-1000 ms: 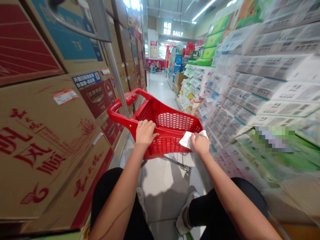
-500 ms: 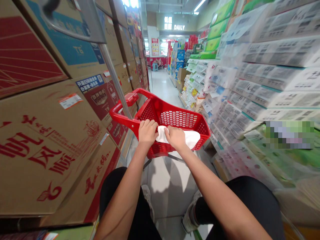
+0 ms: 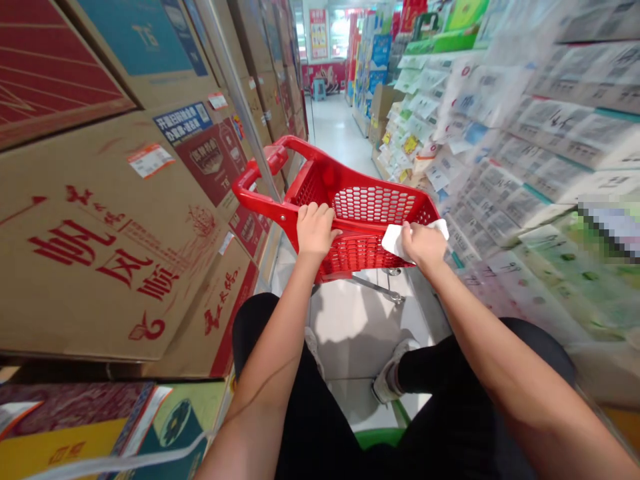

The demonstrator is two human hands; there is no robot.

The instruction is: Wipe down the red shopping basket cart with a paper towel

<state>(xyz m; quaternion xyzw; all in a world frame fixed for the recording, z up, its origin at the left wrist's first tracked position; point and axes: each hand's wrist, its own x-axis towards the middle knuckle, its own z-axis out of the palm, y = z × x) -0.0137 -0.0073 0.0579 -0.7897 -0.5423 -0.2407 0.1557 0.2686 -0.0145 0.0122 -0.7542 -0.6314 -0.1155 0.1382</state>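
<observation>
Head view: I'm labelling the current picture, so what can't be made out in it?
All in the head view:
Cloth: its middle, hidden by the right hand.
Cart: its floor, hidden by its near side; also the rim under the left hand.
Pole: its upper end, cut off by the top edge.
Packs: their small print, blurred.
Patch at right: what lies beneath, masked by pixelation.

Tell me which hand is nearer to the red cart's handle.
The left hand. It grips the basket's near rim, toward the handle; the right hand, with a white cloth, is at the basket's other end, farther from the handle.
</observation>
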